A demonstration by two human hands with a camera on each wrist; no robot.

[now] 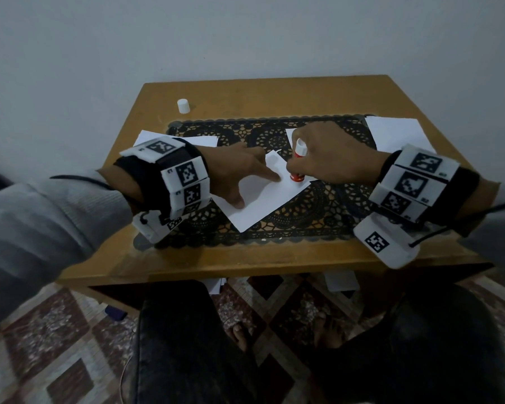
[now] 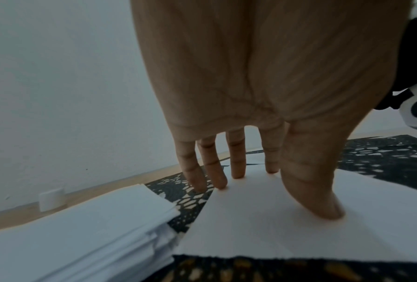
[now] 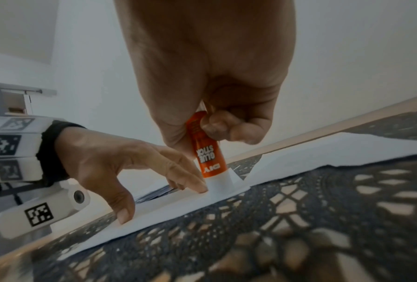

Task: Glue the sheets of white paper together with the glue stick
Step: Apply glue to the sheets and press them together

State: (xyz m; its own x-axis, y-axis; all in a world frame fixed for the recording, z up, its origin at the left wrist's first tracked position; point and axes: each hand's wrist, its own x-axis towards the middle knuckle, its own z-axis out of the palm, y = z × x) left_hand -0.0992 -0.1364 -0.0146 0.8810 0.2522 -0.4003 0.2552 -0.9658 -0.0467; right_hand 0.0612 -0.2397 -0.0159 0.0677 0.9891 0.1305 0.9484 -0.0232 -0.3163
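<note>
Right grip (image 1: 330, 158) curled round an orange glue stick (image 3: 208, 152), white end down on the white sheet (image 1: 260, 199). Left grip (image 1: 239, 173) spread, fingertips pressing that sheet flat just beside the stick, on the desk (image 1: 274, 91).

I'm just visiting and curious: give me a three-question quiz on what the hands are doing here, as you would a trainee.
1. True or false: the left hand grips the glue stick.
2. Which end of the glue stick meets the sheet? A. the glue end B. the base end
3. Fill in: the white cap stands on the bare ____, away from both hands.

Key:
1. False. The right hand grips it; the left hand presses the sheet flat.
2. A
3. table
</note>
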